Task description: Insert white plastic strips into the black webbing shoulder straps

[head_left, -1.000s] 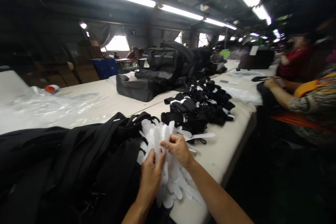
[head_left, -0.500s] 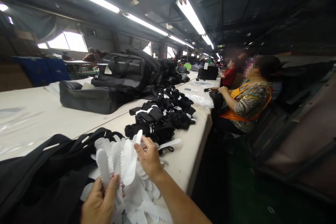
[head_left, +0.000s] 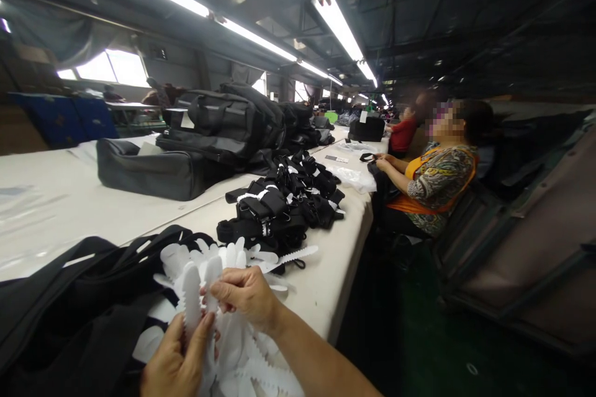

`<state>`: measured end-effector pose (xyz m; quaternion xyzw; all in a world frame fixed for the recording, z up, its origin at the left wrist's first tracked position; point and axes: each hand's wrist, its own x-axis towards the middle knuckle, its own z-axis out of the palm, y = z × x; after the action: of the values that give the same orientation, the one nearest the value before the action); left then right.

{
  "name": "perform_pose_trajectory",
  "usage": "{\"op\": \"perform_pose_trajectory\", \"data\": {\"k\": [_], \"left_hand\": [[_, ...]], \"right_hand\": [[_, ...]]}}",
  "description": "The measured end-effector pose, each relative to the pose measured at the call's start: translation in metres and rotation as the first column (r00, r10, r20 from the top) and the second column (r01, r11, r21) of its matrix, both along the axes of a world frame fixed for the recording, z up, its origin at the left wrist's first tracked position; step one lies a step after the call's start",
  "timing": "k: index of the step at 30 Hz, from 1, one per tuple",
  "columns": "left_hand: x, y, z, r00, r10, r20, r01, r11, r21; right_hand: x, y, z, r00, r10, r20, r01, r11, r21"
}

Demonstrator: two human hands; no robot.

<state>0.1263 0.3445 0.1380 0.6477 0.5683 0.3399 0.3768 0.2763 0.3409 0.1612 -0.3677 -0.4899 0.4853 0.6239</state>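
White serrated plastic strips (head_left: 274, 378) lie heaped at the front of the table. My left hand (head_left: 179, 356) grips a few of these strips upright between thumb and fingers. Close by on the right, my right hand (head_left: 246, 298) is closed, its thumb and fingertips pinching the edge of a white strip beside those in my left hand. Black straps (head_left: 69, 304) lie to the left of the heap. Beyond it sits a pile of black webbing bundles (head_left: 261, 205) with white strips among them.
Black bags (head_left: 223, 124) are stacked on the cream-covered table (head_left: 344, 248). A seated person (head_left: 437, 180) handles black material at the table's right edge, with another person in red (head_left: 403, 133) farther back. A framed cart (head_left: 526, 248) stands at the right.
My right hand has come down and left, closing at the strips beside my left hand. The strip it held higher up is lowered. The view has shifted slightly.
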Motion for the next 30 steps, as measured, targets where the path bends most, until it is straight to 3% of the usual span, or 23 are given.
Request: {"op": "perform_pose_trajectory", "data": {"k": [5,9,12,14,16,20,24,26,28,30], "left_hand": [[0.002,0.003,-0.009,0.999,-0.043,0.02,0.043,0.999,0.018],[-0.002,-0.002,-0.002,0.995,0.082,0.051,-0.082,0.997,0.009],[-0.002,-0.011,0.01,0.96,0.165,0.226,-0.178,0.983,0.039],[0.001,-0.013,0.014,0.924,0.137,0.358,-0.156,0.988,0.022],[0.004,-0.012,0.014,0.893,0.099,0.438,-0.122,0.992,0.024],[0.008,-0.011,0.012,0.839,0.078,0.539,-0.091,0.996,-0.002],[0.01,-0.013,0.013,0.831,0.12,0.543,-0.11,0.993,-0.051],[0.01,-0.014,0.014,0.854,0.097,0.511,-0.099,0.995,-0.023],[0.01,-0.014,0.012,0.891,0.038,0.452,-0.056,0.998,0.026],[0.01,-0.014,0.01,0.923,-0.004,0.385,-0.023,0.998,0.064]], "right_hand": [[-0.003,0.006,-0.005,0.983,-0.057,-0.176,0.03,0.988,-0.15],[-0.001,0.012,-0.015,0.969,-0.03,-0.245,-0.018,0.981,-0.191],[0.007,0.013,-0.016,0.929,-0.185,-0.322,0.106,0.963,-0.248],[0.014,0.016,-0.016,0.876,-0.294,-0.382,0.2,0.943,-0.266],[0.018,0.02,-0.018,0.881,-0.335,-0.334,0.261,0.933,-0.248],[0.012,0.023,-0.026,0.932,-0.361,-0.03,0.354,0.925,-0.14],[0.004,0.02,-0.027,0.857,-0.502,0.116,0.5,0.865,0.053],[0.003,0.016,-0.022,0.879,-0.441,0.179,0.424,0.897,0.125],[0.002,0.012,-0.016,0.957,-0.22,0.192,0.204,0.974,0.098],[0.0,0.008,-0.01,0.99,-0.006,0.141,0.001,0.999,0.034]]}}
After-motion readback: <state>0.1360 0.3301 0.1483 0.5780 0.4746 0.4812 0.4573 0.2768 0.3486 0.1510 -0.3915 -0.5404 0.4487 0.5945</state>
